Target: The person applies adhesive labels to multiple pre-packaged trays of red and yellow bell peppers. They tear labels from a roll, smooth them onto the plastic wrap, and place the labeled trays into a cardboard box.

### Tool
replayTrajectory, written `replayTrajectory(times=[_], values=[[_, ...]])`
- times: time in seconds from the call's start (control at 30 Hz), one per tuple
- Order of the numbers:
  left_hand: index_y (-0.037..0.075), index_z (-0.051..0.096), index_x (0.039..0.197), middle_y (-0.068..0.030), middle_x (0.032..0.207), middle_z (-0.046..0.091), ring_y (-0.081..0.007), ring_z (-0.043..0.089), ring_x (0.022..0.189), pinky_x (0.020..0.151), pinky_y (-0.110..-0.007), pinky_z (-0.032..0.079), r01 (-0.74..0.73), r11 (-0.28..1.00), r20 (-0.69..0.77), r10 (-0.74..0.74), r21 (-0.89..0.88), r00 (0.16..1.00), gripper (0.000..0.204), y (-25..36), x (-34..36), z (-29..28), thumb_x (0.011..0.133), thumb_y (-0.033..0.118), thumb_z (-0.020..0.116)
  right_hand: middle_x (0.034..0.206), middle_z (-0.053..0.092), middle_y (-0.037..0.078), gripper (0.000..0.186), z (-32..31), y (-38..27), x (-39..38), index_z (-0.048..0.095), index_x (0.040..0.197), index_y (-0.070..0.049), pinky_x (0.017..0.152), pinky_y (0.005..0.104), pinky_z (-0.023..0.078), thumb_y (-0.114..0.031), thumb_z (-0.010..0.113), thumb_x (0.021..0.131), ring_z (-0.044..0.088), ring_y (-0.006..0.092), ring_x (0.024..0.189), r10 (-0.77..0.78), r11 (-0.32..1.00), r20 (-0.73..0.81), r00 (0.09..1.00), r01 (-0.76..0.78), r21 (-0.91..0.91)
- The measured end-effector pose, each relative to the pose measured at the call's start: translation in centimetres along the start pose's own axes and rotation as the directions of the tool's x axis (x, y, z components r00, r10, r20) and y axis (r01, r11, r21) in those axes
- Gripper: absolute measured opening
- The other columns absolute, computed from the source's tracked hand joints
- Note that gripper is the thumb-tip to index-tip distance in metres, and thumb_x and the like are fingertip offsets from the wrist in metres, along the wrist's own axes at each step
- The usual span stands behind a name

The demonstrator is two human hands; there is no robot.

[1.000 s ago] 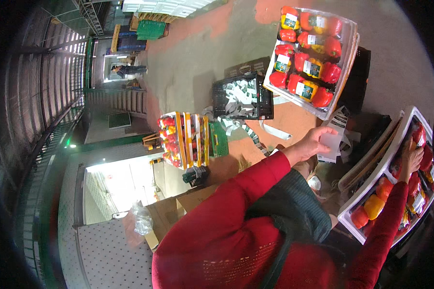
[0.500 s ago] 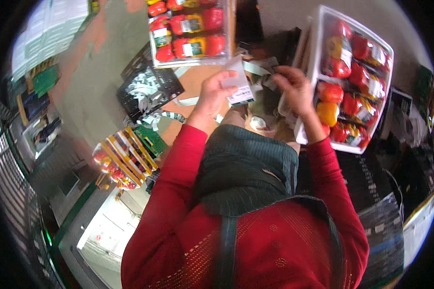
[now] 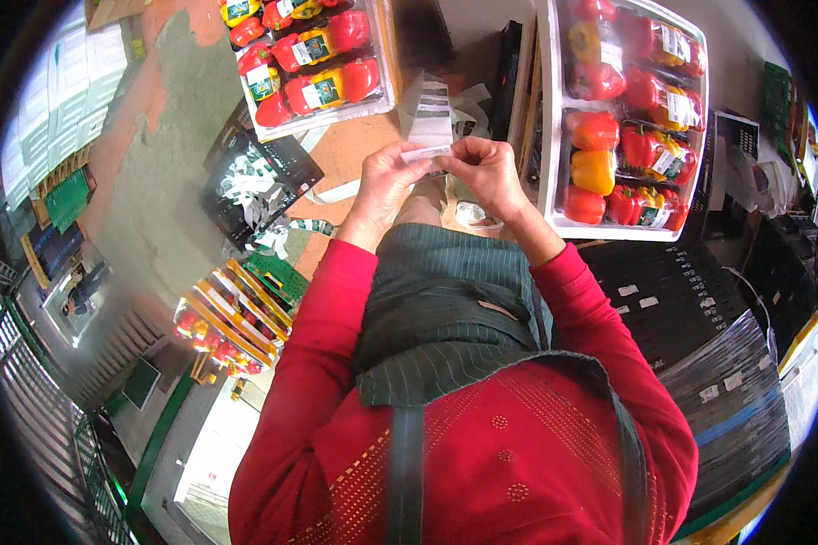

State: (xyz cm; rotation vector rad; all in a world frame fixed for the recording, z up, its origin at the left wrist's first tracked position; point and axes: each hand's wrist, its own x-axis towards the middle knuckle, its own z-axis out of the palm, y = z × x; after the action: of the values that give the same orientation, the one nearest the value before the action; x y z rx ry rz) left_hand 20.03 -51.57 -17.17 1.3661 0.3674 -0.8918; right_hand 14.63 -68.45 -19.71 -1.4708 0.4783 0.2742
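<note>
Both hands are raised above my lap. My left hand (image 3: 386,177) pinches one end of a small white label strip (image 3: 425,153), and my right hand (image 3: 485,177) grips its other end between thumb and fingers. A longer printed paper strip (image 3: 432,113) lies just beyond them. To the right, a white tray (image 3: 543,136) holds packed red and yellow peppers (image 3: 595,168) with labels on some packs. A second tray (image 3: 327,123) of wrapped, labelled peppers sits ahead, slightly left of my hands.
A black crate (image 3: 286,163) of white paper scraps stands left on the floor (image 3: 159,209). Stacked pepper trays (image 3: 241,309) and a green crate (image 3: 277,277) are lower left. Dark, partly wrapped stacks (image 3: 663,336) fill the lower right. A person (image 3: 86,291) is in the distant left.
My right hand has left the right-hand tray and joined my left hand on the paper label, now held more flatly. The head view has turned, bringing my lap into the middle.
</note>
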Motion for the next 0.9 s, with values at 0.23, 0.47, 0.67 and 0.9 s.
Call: replayTrajectory(times=[0.23,0.47,0.67,0.9], values=[[-0.003,0.062,0.103,-0.0086,0.097,0.066,-0.0145,0.062,0.090,0.082,-0.028,0.050,-0.079,0.996,-0.069,0.082,0.037,0.994,0.018,-1.1,-0.4,1.0,0.086,0.001,0.059,0.071,0.063,0.012,0.019,0.2,-2.0,-0.7,0.064,0.081,0.000,0.060,0.0320,0.048,-0.015,0.073,0.072,0.061,0.0206,0.063,-0.119,0.970,-0.121,0.985,0.090,-0.226],[-0.003,0.059,0.114,-0.0055,0.099,0.063,-0.0125,0.059,0.089,0.080,-0.027,0.047,-0.037,0.990,0.105,0.023,0.134,0.994,0.029,-0.5,-0.7,1.4,0.087,0.009,0.061,0.092,0.060,-0.002,0.018,-1.4,-2.0,-1.9,0.065,0.079,-0.016,0.072,0.0345,0.040,-0.015,0.064,0.062,0.053,0.0196,0.080,-0.714,0.421,0.149,0.684,0.590,-0.689],[-0.001,0.047,0.128,-0.0115,0.124,0.052,-0.0238,0.051,0.114,0.101,-0.039,0.039,0.016,0.979,0.065,-0.003,-0.205,0.998,0.046,-0.5,0.5,-0.9,0.089,0.021,0.059,0.089,0.060,0.000,0.018,-2.9,-2.3,-6.6,0.064,0.080,-0.011,0.074,0.0340,0.044,-0.011,0.066,0.063,0.057,0.0185,0.082,-0.737,0.467,0.113,0.667,0.622,-0.629],[0.006,0.047,0.122,-0.0120,0.119,0.053,-0.0230,0.055,0.109,0.094,-0.035,0.046,-0.079,0.984,-0.066,0.069,-0.162,0.995,0.040,-0.7,3.5,-1.1,0.084,-0.008,0.051,0.077,0.059,-0.003,0.007,-8.5,4.3,-11.4,0.061,0.084,-0.007,0.062,0.0209,0.043,-0.002,0.066,0.082,0.054,0.0064,0.069,0.149,0.854,-0.635,0.758,0.226,0.469]])
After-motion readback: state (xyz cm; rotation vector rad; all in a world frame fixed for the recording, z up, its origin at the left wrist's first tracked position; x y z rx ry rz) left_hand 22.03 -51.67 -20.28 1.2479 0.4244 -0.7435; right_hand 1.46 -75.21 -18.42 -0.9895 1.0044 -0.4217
